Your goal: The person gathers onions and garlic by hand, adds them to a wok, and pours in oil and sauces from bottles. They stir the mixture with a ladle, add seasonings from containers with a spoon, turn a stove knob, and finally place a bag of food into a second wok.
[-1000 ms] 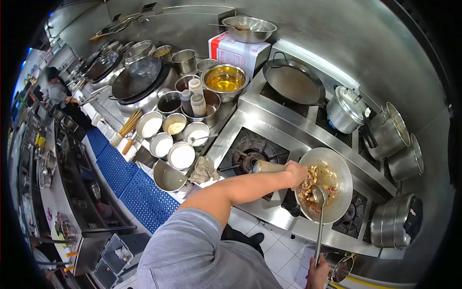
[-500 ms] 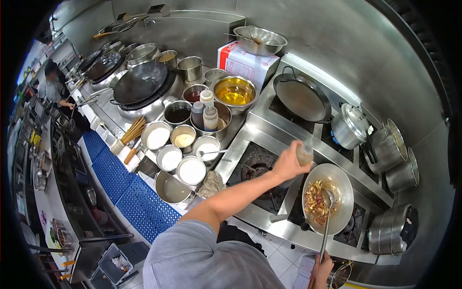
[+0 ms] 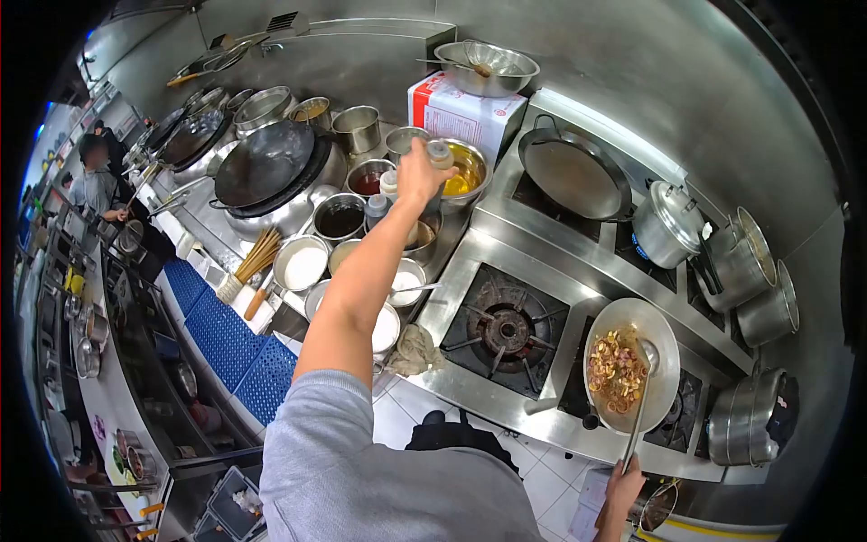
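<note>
My left hand [image 3: 423, 178] grips a squeeze bottle [image 3: 440, 154] above a metal pot [image 3: 424, 251] that holds other squeeze bottles [image 3: 377, 208]. Behind it a steel bowl of yellow oil [image 3: 470, 172] is partly hidden by the hand and bottle. At the lower right, my right hand [image 3: 623, 483] is closed around the long handle of a metal ladle [image 3: 638, 415]. The ladle's head rests in a pale wok [image 3: 664, 330] on the stove, among browned sliced food [image 3: 617, 366].
Several pots of white powder [image 3: 302, 266] and dark sauce [image 3: 340, 219] stand below my left arm. A crumpled cloth [image 3: 415, 350] lies beside a burner [image 3: 508, 332]. A pressure cooker [image 3: 666, 226] and a dark pan [image 3: 576, 176] sit behind. Another person [image 3: 95, 185] stands far left.
My left hand has carried the squeeze bottle from beside the wok leftward to above the bottle pot. My right hand still holds the ladle in the wok.
</note>
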